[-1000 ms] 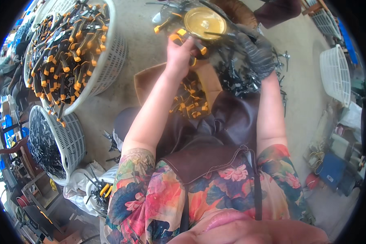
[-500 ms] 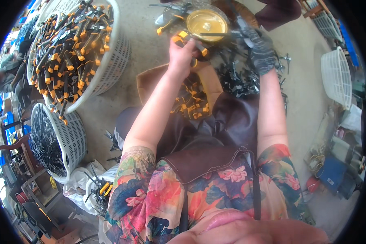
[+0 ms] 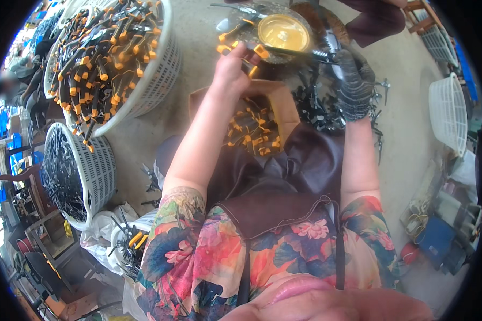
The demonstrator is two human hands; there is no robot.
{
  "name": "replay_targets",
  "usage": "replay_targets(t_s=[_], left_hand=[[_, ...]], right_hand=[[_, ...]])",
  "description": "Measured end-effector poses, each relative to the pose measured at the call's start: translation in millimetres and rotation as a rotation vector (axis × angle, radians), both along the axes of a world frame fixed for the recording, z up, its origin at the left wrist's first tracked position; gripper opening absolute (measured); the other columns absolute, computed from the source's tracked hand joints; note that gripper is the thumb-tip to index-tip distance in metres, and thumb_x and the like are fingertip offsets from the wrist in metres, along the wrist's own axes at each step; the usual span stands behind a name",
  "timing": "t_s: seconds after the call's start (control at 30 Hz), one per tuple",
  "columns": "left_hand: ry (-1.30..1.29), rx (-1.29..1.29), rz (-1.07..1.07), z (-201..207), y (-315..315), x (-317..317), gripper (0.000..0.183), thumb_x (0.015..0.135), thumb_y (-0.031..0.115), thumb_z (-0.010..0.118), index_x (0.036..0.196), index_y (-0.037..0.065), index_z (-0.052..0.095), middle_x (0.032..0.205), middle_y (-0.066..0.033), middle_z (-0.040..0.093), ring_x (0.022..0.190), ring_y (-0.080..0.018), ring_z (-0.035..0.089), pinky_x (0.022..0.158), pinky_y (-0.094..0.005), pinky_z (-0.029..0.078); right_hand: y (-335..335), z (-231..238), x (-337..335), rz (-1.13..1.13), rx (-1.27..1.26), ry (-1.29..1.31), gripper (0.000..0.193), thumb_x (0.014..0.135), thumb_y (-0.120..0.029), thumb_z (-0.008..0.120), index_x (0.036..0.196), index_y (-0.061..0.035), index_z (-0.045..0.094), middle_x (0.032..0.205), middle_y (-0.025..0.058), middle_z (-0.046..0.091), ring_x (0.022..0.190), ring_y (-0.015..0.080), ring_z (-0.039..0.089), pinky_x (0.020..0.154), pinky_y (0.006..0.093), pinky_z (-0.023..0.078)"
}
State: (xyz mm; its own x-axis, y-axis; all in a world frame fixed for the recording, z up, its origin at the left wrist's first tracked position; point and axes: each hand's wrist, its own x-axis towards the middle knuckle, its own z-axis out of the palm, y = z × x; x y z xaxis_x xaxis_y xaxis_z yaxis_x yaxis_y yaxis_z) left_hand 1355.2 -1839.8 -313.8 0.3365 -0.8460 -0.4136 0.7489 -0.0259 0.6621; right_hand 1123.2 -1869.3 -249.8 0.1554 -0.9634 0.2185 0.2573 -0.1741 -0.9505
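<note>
My bare left hand (image 3: 233,72) is closed around orange-and-black handle grips (image 3: 261,52), held just left of a round bowl of yellowish liquid (image 3: 284,32). My right hand (image 3: 356,85), in a dark striped glove, grips dark metal pliers (image 3: 326,52). One of their long legs reaches left across the bowl's near rim toward my left hand; whether it enters a grip is unclear. Below my hands, an open cardboard box (image 3: 287,104) holds many loose orange-and-black grips. Beside it lies a heap of bare black metal tools (image 3: 318,107).
At the left a big white basket (image 3: 168,64) brims with orange-handled tools. A smaller basket (image 3: 102,166) below it holds dark metal pieces. A white basket (image 3: 447,115) stands far right. Another person's dark-clothed leg (image 3: 377,24) shows at the top.
The view has shifted slightly. My left hand has moved a little left, and my right hand sits lower beside the bowl. Both still hold their things.
</note>
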Motion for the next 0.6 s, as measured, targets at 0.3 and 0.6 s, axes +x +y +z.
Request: replay_targets(t_s=[0.3, 0.6], left_hand=[[-0.074, 0.005, -0.004, 13.6, 4.8, -6.3, 0.021, 0.098, 0.015, 0.045, 0.113, -0.001, 0.047, 0.104, -0.0131, 0.061, 0.091, -0.0210, 0.061, 0.072, -0.0308, 0.054], [-0.093, 0.022, 0.026, 25.4, 14.5, -16.2, 0.018, 0.097, 0.011, 0.047, 0.111, -0.001, 0.047, 0.101, -0.0123, 0.060, 0.085, -0.0206, 0.063, 0.070, -0.0317, 0.056]], right_hand=[[6.9, 0.7, 3.8, 0.078, -0.064, 0.032, 0.029, 0.090, -0.016, 0.063, 0.112, 0.0019, 0.062, 0.095, 0.0070, 0.068, 0.075, 0.0099, 0.064, 0.064, 0.0219, 0.054], [11.3, 1.2, 14.1, 0.145, -0.213, 0.260, 0.027, 0.090, -0.018, 0.063, 0.110, -0.0002, 0.063, 0.090, 0.0054, 0.067, 0.077, 0.0084, 0.062, 0.066, 0.0230, 0.051]])
